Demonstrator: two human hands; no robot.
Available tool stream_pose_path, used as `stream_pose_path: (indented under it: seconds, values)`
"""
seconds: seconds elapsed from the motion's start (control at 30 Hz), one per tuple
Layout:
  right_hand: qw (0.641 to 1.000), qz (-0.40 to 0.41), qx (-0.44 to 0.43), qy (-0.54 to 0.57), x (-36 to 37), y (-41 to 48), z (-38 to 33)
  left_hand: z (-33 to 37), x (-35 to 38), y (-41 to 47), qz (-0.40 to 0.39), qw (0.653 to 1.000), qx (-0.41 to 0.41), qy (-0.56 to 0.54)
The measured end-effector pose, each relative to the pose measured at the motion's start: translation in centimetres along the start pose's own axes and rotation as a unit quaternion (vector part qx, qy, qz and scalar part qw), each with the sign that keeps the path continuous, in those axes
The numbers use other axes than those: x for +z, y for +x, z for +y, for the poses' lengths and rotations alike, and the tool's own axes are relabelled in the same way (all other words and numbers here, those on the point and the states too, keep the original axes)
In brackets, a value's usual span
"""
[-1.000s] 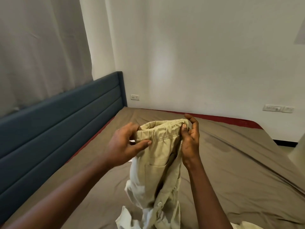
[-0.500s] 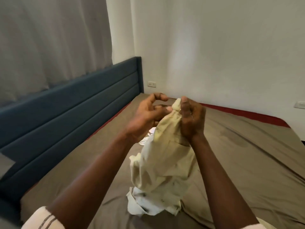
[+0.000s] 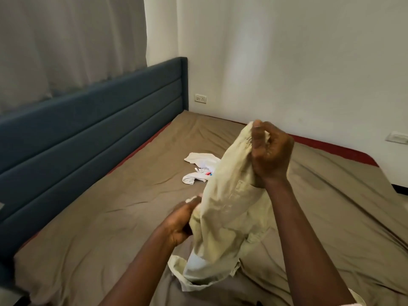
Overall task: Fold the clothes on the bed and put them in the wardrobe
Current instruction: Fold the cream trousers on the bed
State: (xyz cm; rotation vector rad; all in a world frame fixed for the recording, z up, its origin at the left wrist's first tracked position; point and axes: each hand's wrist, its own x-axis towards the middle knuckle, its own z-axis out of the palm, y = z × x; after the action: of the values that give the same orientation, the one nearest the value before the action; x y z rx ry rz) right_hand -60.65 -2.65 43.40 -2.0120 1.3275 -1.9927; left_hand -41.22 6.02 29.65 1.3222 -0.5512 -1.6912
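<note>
Over the wide bed [image 3: 106, 217], whose brown sheet is creased and runs along a dark blue headboard [image 3: 88, 133], a pale garment [image 3: 229, 208] hangs between the two hands, and its lower end lies crumpled on the sheet close to the person. It is the largest of the clothes in view. A smaller heap of white clothes [image 3: 199, 167] lies flat on the bed behind it, apart from it and not touched by anybody. The wardrobe is not in view. The hands are well apart, one high and one low, and both are clamped on the same cloth: the right hand [image 3: 270, 151] is raised and grips the bunched top end in a closed fist, and the left hand [image 3: 178, 226] is lower and holds the side edge with curled fingers. I judge the garment to be light and completely soft. It bends wherever it is not held, it has no shape of its own, and it will not slip easily because the woven cloth gives friction to the skin. It is not fragile, so a firm pull should do it no harm. For a clean fold I think it is better to take it by two corners of one straight edge, so that it falls flat under its own weight, and not by a bunch as at the top now. A small patch pocket [image 3: 241, 187] below the right hand can show which side faces out.
</note>
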Motion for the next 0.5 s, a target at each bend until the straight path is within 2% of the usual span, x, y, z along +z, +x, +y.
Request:
stream_pose_path:
  seconds: [0.07, 0.1, 0.17, 0.2, 0.27, 0.3, 0.33, 0.43, 0.5]
  values:
    - [0.998, 0.053, 0.028, -0.034, -0.6, 0.3, 0.9, 1.8, -0.8, 0.3, 0.110, 0.981, 0.095, -0.129]
    - [0.995, 0.077, 0.042, -0.039, -0.7, 0.2, 1.4, 3.3, -1.4, 0.4, 0.159, 0.965, 0.136, -0.160]
    - [0.991, 0.106, 0.080, -0.028, -0.4, -0.6, 2.1, 5.6, -2.0, 0.1, 0.198, 0.947, 0.195, -0.164]
    - [0.988, 0.114, 0.099, -0.021, 0.1, -0.8, 2.2, 6.2, -2.1, -0.1, 0.178, 0.953, 0.193, -0.148]
    - [0.984, 0.123, 0.131, -0.015, 0.9, -0.4, 2.0, 6.4, -2.1, -0.7, 0.084, 0.983, 0.152, -0.064]
    - [0.983, 0.119, 0.137, -0.017, 1.1, 0.0, 2.0, 6.3, -2.1, -1.1, 0.037, 0.989, 0.143, -0.021]
    - [0.984, 0.113, 0.136, -0.020, 1.1, 0.5, 1.9, 6.3, -2.4, -1.1, 0.021, 0.988, 0.154, 0.014]
    - [0.991, 0.084, 0.104, -0.030, 1.5, 1.6, 1.8, 7.7, -3.4, -0.7, 0.102, 0.960, 0.259, -0.016]
    - [0.990, 0.091, 0.107, -0.004, 2.3, 2.4, 1.3, 9.2, -4.2, -0.5, 0.125, 0.929, 0.346, -0.034]
